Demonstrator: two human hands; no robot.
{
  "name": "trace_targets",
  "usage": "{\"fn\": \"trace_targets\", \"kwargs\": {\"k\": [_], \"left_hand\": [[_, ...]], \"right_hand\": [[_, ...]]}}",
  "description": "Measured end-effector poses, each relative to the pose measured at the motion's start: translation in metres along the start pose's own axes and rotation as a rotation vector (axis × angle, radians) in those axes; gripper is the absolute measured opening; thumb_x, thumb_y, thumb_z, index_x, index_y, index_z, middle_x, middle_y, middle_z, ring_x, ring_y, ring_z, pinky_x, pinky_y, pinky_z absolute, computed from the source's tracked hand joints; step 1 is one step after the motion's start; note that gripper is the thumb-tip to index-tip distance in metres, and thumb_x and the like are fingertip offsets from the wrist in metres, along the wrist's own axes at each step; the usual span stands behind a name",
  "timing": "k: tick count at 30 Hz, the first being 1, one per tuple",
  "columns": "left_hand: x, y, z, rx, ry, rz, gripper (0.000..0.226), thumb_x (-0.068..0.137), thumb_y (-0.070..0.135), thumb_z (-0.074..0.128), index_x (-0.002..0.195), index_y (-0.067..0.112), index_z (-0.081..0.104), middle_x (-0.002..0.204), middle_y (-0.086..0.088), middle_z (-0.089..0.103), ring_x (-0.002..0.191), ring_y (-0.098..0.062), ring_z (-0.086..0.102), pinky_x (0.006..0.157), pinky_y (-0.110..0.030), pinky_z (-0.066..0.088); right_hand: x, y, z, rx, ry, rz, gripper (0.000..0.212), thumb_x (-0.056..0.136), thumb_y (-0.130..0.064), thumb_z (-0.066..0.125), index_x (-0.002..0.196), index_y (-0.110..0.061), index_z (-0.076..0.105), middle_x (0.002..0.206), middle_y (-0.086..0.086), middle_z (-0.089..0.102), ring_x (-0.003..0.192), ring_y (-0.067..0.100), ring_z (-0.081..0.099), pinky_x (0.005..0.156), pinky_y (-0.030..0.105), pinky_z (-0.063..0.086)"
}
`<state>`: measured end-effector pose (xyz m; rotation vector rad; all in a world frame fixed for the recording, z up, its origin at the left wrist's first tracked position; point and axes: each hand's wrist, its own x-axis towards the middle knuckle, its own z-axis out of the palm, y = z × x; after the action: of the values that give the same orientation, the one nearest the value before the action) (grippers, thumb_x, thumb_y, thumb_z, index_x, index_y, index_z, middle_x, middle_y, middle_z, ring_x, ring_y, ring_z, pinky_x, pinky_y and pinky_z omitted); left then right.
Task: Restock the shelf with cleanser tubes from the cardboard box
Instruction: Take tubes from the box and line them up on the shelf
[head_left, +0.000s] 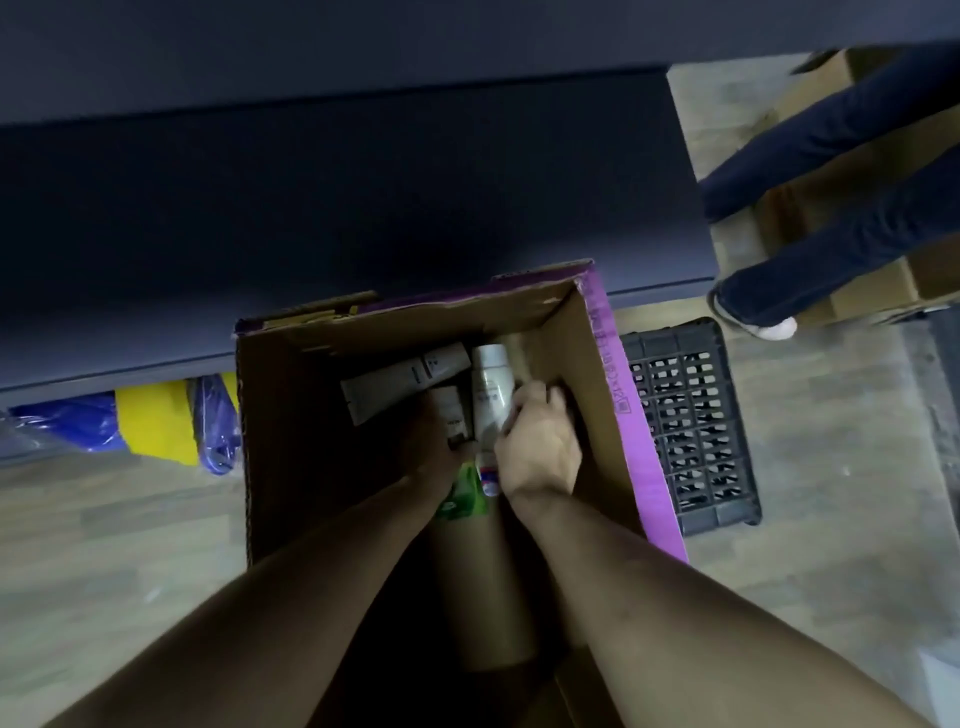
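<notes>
An open cardboard box with purple outer sides stands on the floor against the dark shelf. Both my arms reach down into it. White cleanser tubes lie at its bottom: one flat tube at the back left, a second upright-looking white tube in the middle. My right hand curls round the lower part of that middle tube. My left hand sits deep in shadow beside it, its fingers around a small dark-capped tube. A green package shows between my wrists.
A black plastic crate stands right of the box. Another person's legs and more cardboard boxes are at the upper right. Blue and yellow bags lie under the shelf at the left. Wood-pattern floor surrounds the box.
</notes>
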<state>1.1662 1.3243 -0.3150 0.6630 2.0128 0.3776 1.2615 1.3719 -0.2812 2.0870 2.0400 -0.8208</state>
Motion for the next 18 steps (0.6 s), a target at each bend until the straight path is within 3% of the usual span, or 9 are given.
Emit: {"fn": "trace_targets", "kwargs": {"k": [2,3,5,7,9,12,14,16,18], "left_hand": [[-0.002,0.004,-0.004,0.11,0.114,-0.03,0.075,0.097,0.029,0.057,0.154,0.005,0.015,0.156,-0.018,0.027,0.143,-0.028,0.029,0.111,-0.028,0.019],[0.0,0.004,-0.003,0.133,0.145,0.006,0.062,0.099,0.029,0.053,0.151,0.008,0.025,0.15,-0.017,0.035,0.137,-0.029,0.038,0.108,-0.029,0.027],[-0.001,0.004,-0.003,0.174,0.117,0.115,0.035,0.1,0.024,0.05,0.133,0.013,0.049,0.128,-0.011,0.056,0.117,-0.025,0.053,0.089,-0.024,0.038],[-0.002,0.002,-0.001,0.106,0.109,0.177,0.042,0.098,0.028,0.053,0.138,0.019,0.048,0.136,-0.007,0.055,0.123,-0.023,0.051,0.098,-0.026,0.04],[-0.007,0.002,-0.002,0.096,0.057,0.271,0.058,0.098,0.034,0.053,0.151,0.026,0.032,0.153,-0.003,0.037,0.14,-0.02,0.036,0.114,-0.03,0.028],[-0.009,-0.01,-0.001,0.188,0.059,0.291,0.062,0.1,0.038,0.049,0.154,0.021,0.024,0.157,-0.004,0.03,0.145,-0.023,0.028,0.118,-0.031,0.019],[-0.005,-0.021,-0.002,0.18,0.13,0.167,0.065,0.096,0.046,0.049,0.152,0.021,0.027,0.155,-0.009,0.034,0.14,-0.027,0.035,0.116,-0.041,0.024],[-0.005,-0.022,-0.009,0.138,0.194,-0.016,0.057,0.098,0.039,0.051,0.149,0.02,0.033,0.152,-0.013,0.036,0.136,-0.031,0.038,0.114,-0.043,0.028],[-0.009,-0.028,-0.013,0.257,0.231,-0.014,0.046,0.1,0.025,0.047,0.144,0.017,0.04,0.151,-0.015,0.03,0.134,-0.035,0.035,0.112,-0.047,0.029]], "right_hand": [[0.007,-0.001,-0.01,-0.013,-0.041,-0.173,0.046,0.095,-0.014,0.053,0.14,-0.022,0.048,0.148,0.006,0.036,0.131,0.028,0.043,0.102,0.035,0.041],[0.013,-0.001,-0.012,-0.056,-0.081,-0.276,0.047,0.099,-0.014,0.048,0.144,-0.023,0.046,0.157,0.006,0.027,0.141,0.027,0.031,0.111,0.037,0.034],[0.025,0.0,-0.01,-0.319,-0.135,-0.527,0.043,0.102,-0.015,0.042,0.144,-0.021,0.048,0.165,0.007,0.009,0.151,0.03,0.007,0.12,0.044,0.018],[0.032,0.006,-0.004,-0.578,-0.167,-0.68,0.04,0.101,-0.017,0.043,0.139,-0.019,0.052,0.166,0.008,-0.006,0.151,0.034,-0.004,0.122,0.047,0.011],[0.033,0.009,-0.001,-0.655,-0.157,-0.667,0.039,0.1,-0.016,0.043,0.138,-0.018,0.052,0.165,0.008,-0.013,0.15,0.038,0.0,0.119,0.046,0.019],[0.027,0.008,-0.001,-0.726,-0.132,-0.605,0.038,0.1,-0.015,0.041,0.137,-0.02,0.05,0.165,0.009,-0.013,0.145,0.042,0.012,0.111,0.046,0.028],[0.025,0.013,0.001,-0.801,-0.14,-0.631,0.04,0.102,-0.02,0.04,0.142,-0.02,0.044,0.165,0.012,-0.007,0.147,0.04,0.006,0.117,0.05,0.017],[0.025,0.019,0.003,-0.853,-0.174,-0.66,0.046,0.102,-0.023,0.038,0.148,-0.018,0.035,0.164,0.016,0.009,0.15,0.039,0.0,0.12,0.053,0.001],[0.022,0.02,0.001,-0.878,-0.216,-0.645,0.048,0.103,-0.02,0.033,0.151,-0.015,0.03,0.154,0.018,0.032,0.149,0.038,0.011,0.122,0.051,-0.001]]}}
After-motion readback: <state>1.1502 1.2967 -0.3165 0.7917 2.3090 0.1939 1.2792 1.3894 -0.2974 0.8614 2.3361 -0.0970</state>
